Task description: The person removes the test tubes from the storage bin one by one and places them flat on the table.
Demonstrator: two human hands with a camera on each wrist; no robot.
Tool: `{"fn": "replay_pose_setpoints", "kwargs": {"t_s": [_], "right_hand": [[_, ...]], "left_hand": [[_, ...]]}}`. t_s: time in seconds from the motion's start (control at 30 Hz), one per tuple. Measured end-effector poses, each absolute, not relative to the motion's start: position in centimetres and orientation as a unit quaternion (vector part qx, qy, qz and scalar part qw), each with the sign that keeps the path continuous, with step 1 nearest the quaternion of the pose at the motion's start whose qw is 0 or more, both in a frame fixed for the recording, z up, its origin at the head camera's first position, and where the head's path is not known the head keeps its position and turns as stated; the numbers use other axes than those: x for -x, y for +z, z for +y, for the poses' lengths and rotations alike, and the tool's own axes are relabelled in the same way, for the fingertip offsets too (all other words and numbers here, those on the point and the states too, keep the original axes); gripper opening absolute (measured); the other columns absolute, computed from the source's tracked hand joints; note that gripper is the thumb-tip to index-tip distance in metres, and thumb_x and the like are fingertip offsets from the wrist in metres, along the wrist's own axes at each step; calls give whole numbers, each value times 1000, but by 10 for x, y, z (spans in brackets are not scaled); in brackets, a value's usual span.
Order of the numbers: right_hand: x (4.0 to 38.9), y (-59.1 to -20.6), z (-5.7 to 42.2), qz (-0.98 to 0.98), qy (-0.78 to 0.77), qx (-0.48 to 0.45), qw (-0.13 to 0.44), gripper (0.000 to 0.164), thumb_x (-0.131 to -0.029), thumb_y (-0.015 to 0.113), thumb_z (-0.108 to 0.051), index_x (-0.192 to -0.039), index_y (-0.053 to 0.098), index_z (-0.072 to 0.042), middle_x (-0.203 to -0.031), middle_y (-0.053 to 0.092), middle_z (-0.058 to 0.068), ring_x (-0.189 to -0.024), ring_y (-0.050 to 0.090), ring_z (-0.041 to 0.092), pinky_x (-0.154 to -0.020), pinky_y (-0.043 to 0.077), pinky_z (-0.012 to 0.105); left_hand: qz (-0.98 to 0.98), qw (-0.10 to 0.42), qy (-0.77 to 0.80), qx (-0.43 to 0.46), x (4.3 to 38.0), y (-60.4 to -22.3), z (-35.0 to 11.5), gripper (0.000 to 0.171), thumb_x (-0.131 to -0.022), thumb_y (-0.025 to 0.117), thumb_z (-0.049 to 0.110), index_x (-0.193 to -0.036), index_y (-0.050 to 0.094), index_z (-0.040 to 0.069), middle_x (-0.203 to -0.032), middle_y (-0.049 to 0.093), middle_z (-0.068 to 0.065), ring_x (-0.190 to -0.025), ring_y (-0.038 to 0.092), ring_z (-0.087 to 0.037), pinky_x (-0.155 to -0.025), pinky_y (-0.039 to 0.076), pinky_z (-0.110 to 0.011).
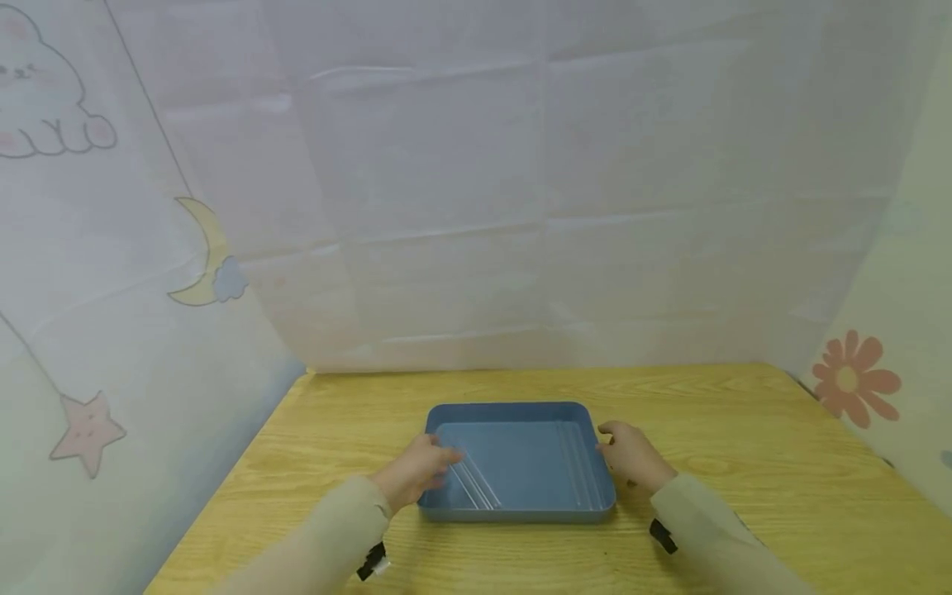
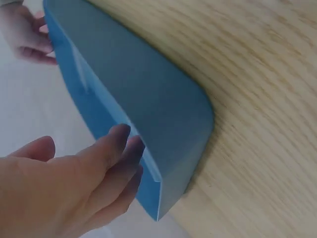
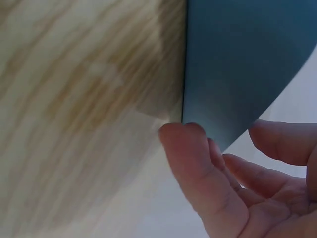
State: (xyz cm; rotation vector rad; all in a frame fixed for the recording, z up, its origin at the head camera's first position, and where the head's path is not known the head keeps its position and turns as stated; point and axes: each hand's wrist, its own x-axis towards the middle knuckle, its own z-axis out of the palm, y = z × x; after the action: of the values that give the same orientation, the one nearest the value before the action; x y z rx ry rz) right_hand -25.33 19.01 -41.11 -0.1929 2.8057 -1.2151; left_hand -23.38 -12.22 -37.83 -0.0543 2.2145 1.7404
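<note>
A shallow blue rectangular tray [image 1: 521, 514] lies flat on the wooden table. Inside it, thin clear rod-like strips [image 1: 476, 486] slant at the left, and fainter clear strips [image 1: 574, 463] run along the right. My left hand [image 1: 419, 469] hovers over the tray's left side, its fingers loosely bent; the left wrist view shows the fingertips [image 2: 120, 131] right at the rim. On the other side, my right hand [image 1: 630, 454] is beside the right wall. In the right wrist view its thumb [image 3: 282, 141] is by the rim and its fingertips [image 3: 184, 130] are low at the tray's outer corner.
The yellow wood-grain table [image 1: 357, 405] extends around the tray. A pale creased sheet [image 1: 476, 207] hangs behind it, and decorated panels with a moon [image 1: 204, 248] and a flower [image 1: 855, 378] stand at the sides. Dark straps [image 1: 664, 535] show at both wrists.
</note>
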Motion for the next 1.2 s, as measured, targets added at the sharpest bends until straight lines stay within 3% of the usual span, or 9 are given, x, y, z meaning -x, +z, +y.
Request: {"fn": "replay_pose_setpoints", "kwargs": {"t_s": [0.13, 0.2, 0.37, 0.57, 0.8, 0.97, 1.2], "right_hand": [[257, -414, 193, 900, -430, 45, 59, 42, -97, 51, 0, -133, 42, 19, -96, 60, 21, -65, 56, 21, -42, 48, 35], [258, -415, 194, 890, -451, 35, 66, 42, -97, 51, 0, -135, 42, 17, -104, 60, 24, -73, 60, 23, -44, 49, 37], [260, -417, 196, 866, -491, 23, 89, 45, -97, 49, 2, -139, 38, 15, -113, 58, 29, -83, 63, 27, -48, 52, 41], [265, -418, 198, 858, -503, 29, 104, 46, -97, 50, 3, -139, 37, 15, -112, 58, 28, -83, 63, 28, -51, 54, 43], [269, -422, 207, 859, -497, 29, 117, 46, -97, 53, 0, -139, 40, 13, -110, 61, 21, -83, 65, 28, -49, 54, 42], [269, -421, 209, 863, -487, 32, 127, 46, -98, 53, -1, -139, 40, 13, -109, 62, 20, -80, 66, 27, -48, 53, 40], [271, -422, 208, 865, -484, 29, 130, 45, -98, 53, -1, -139, 40, 12, -108, 62, 19, -78, 65, 26, -48, 53, 40]], "left_hand": [[785, 177, 592, 41, 237, -382, -119, 72, -91, 55, -2, -141, 8, -25, -142, 20, -44, -109, 50, -50, -95, 44, -56], [790, 194, 579, 54, 241, -383, -117, 71, -90, 56, -4, -141, 11, -24, -139, 25, -46, -103, 55, -49, -91, 47, -55], [799, 244, 545, 70, 252, -384, -112, 58, -91, 56, -2, -139, 29, -21, -127, 38, -46, -101, 59, -51, -87, 51, -52], [797, 266, 536, 80, 261, -383, -105, 54, -91, 56, -3, -138, 34, -20, -129, 36, -47, -104, 58, -51, -88, 52, -50], [829, 248, 493, 92, 266, -383, -88, 45, -91, 61, -2, -132, 48, -15, -135, 37, -41, -102, 60, -45, -85, 53, -49], [851, 234, 456, 116, 272, -388, -77, 37, -89, 60, -7, -125, 53, -15, -129, 47, -34, -102, 57, -46, -85, 52, -54], [914, 228, 320, 97, 283, -396, -66, 30, -89, 62, -8, -118, 57, -14, -117, 52, -27, -87, 61, -38, -76, 57, -47]]}}
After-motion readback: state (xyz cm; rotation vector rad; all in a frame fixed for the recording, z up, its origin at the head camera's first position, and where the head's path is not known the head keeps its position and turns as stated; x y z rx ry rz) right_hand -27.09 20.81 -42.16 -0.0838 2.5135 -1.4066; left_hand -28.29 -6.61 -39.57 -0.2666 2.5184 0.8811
